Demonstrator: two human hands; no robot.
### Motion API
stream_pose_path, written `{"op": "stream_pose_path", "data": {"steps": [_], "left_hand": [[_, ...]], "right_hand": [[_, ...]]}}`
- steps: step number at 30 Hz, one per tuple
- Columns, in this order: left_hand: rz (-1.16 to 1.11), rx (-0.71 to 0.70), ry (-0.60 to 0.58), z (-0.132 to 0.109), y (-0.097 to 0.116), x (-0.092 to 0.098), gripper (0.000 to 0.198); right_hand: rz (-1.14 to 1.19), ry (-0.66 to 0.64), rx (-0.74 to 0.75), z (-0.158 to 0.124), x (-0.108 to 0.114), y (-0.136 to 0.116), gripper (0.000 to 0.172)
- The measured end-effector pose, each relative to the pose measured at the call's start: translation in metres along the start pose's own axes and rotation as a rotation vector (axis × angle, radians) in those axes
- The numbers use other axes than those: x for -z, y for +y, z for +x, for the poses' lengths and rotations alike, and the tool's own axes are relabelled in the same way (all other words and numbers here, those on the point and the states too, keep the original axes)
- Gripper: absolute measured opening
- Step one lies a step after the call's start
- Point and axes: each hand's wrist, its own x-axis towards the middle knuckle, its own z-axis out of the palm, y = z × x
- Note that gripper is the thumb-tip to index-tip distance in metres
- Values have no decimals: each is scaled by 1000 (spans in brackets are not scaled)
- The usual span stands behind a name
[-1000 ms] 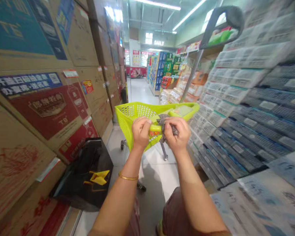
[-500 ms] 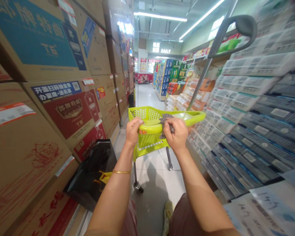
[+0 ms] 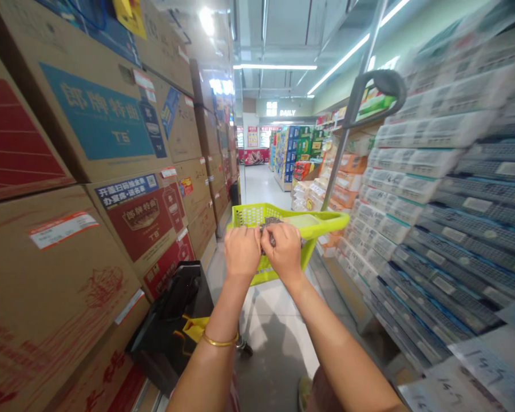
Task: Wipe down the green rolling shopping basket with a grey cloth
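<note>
My left hand (image 3: 242,249) and my right hand (image 3: 285,247) are close together at the near side of a lime-green shopping basket cart (image 3: 321,226). Both have curled fingers. A crumpled dark grey cloth (image 3: 271,223) is pinched in my right hand. My left fingers meet the same cloth from the other side; their exact grip is partly hidden. Behind the hands, the basket's near rim is mostly covered. The cart's grey pole with a looped handle (image 3: 352,120) rises on the right.
Stacked cardboard cartons (image 3: 131,212) line the left side, with a black bag (image 3: 171,326) on the floor before them. Stacks of plastic-wrapped packs (image 3: 412,166) fill the right. A tiled aisle (image 3: 261,186) runs ahead towards shelves of blue and green packages (image 3: 298,146).
My left hand has left the basket's left rim and moved right to the cloth. My right hand has shifted left and lower. The view has tilted upward.
</note>
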Motion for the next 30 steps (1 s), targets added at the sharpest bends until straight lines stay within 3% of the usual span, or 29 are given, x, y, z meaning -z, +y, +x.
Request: {"op": "stream_pose_path", "data": {"steps": [7, 13, 17, 23, 30], "left_hand": [[-45, -54, 101, 1, -1, -9, 42], [-65, -39, 109, 4, 0, -12, 41], [-67, -16, 79, 3, 1, -8, 39], [-80, 9, 16, 2, -1, -2, 42], [-45, -35, 42, 6, -15, -3, 41]], "right_hand": [[22, 36, 100, 1, 7, 27, 14], [74, 73, -98, 6, 16, 51, 18], [67, 44, -187, 10, 16, 34, 20], [-18, -94, -116, 16, 7, -10, 21], [-74, -110, 23, 18, 5, -3, 22]]}}
